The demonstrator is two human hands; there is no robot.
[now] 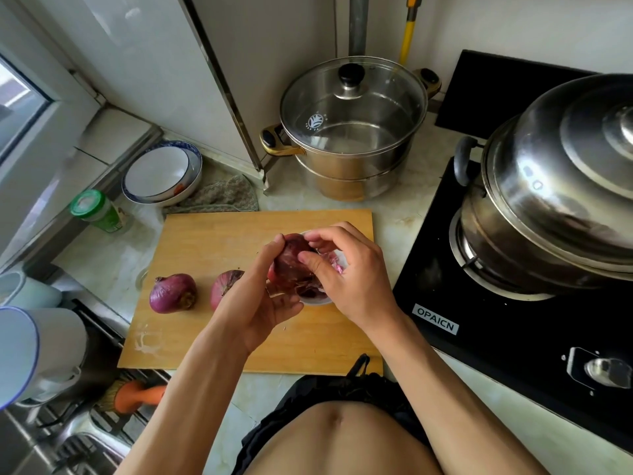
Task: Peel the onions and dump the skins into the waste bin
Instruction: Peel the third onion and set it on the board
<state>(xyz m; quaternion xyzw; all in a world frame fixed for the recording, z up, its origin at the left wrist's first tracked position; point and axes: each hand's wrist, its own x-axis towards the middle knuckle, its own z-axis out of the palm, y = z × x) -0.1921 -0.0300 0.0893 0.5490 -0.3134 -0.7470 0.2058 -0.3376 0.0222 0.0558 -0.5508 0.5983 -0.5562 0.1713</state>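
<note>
Wooden cutting board [219,241] on pale marbled countertop [404,214]. L hand [263,296] cups a red onion [291,262] w/ curled fingers above board's right half; R hand [346,269] pinches its papery skin. White bowl [317,301] w/ purple skins sits beneath. Two unpeeled round onions [173,293] lie nr board's left-centre. Black glass hob [479,323] at right reads "OPAICN". Steel glass-lidded pot [352,132] at back.

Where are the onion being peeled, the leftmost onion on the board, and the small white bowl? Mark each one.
onion being peeled [289,260], head view, on its dark red skin between both hands.
leftmost onion [173,293], head view, on its purple side.
small white bowl [317,302], head view, on its near rim.
</note>
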